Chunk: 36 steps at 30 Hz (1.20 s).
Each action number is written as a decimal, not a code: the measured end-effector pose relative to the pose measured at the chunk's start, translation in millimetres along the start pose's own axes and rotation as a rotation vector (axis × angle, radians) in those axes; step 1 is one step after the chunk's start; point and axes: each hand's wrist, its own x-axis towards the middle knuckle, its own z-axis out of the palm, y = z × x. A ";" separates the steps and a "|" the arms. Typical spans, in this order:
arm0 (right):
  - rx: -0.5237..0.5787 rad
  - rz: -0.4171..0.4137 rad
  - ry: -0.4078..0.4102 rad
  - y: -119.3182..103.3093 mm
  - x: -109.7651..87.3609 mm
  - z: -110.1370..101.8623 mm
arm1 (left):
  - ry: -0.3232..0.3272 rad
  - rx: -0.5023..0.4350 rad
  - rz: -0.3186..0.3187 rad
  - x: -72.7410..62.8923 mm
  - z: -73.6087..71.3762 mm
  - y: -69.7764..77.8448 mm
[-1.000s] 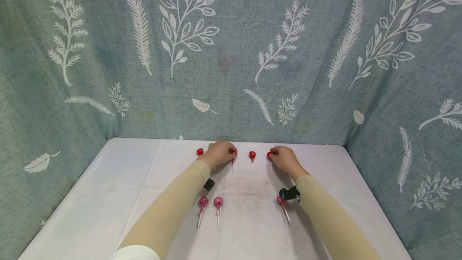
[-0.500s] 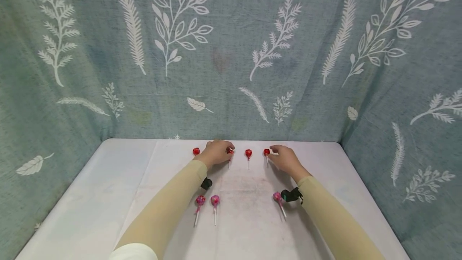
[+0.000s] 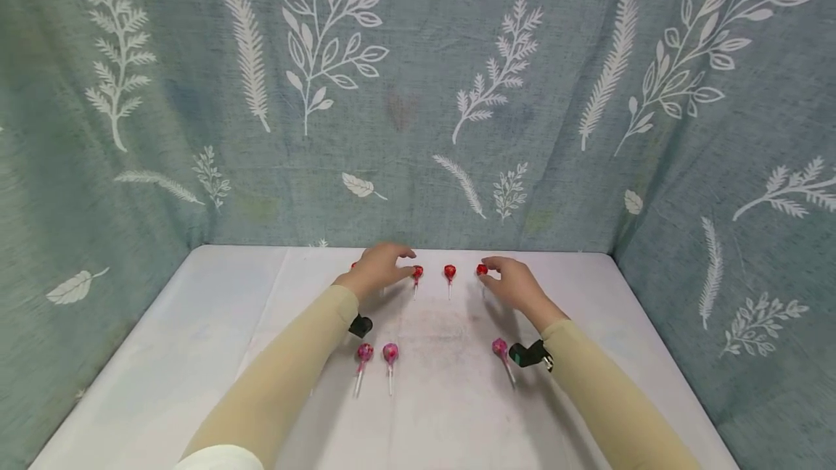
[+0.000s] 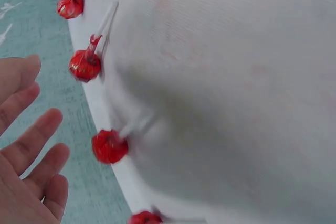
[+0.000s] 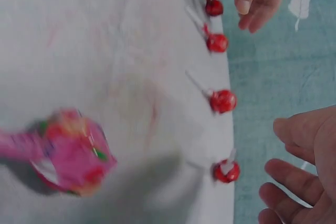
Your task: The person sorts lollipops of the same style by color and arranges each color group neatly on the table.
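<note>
Along the table's far edge lies a row of several red-wrapped lollipops, their white sticks toward me. My left hand (image 3: 379,268) hovers with spread fingers, its thumb tip close to one red lollipop (image 3: 418,272); nothing is in its grasp in the left wrist view. Part of that row, including a red lollipop (image 4: 109,146), is covered by this hand in the head view. At the row's right end, my right hand (image 3: 516,285) is beside the last red lollipop (image 3: 482,269). Its fingers are parted and empty in the right wrist view, a short gap from the lollipop (image 5: 227,171).
Nearer to me lie two pink lollipops (image 3: 364,352) side by side on the left and another pink lollipop (image 3: 500,348) on the right, below the right wrist's camera (image 3: 529,355). A patterned green curtain (image 3: 418,93) stands right behind the white table (image 3: 431,412).
My left hand has let go of its red lollipop and drawn back to the left, fingers spreading. My right hand has released the rightmost red lollipop and opened beside it.
</note>
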 end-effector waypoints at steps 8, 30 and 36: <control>0.033 -0.087 -0.008 -21.5 -16.1 4.9 | 0.031 -0.003 0.047 -35.4 -14.4 -17.1; 0.051 -0.258 -0.079 -80.8 -44.3 51.1 | 0.058 -0.097 0.067 -136.0 -28.2 -45.6; 0.063 -0.288 -0.121 -94.8 -47.4 66.3 | 0.084 -0.129 0.045 -160.3 -29.1 -55.5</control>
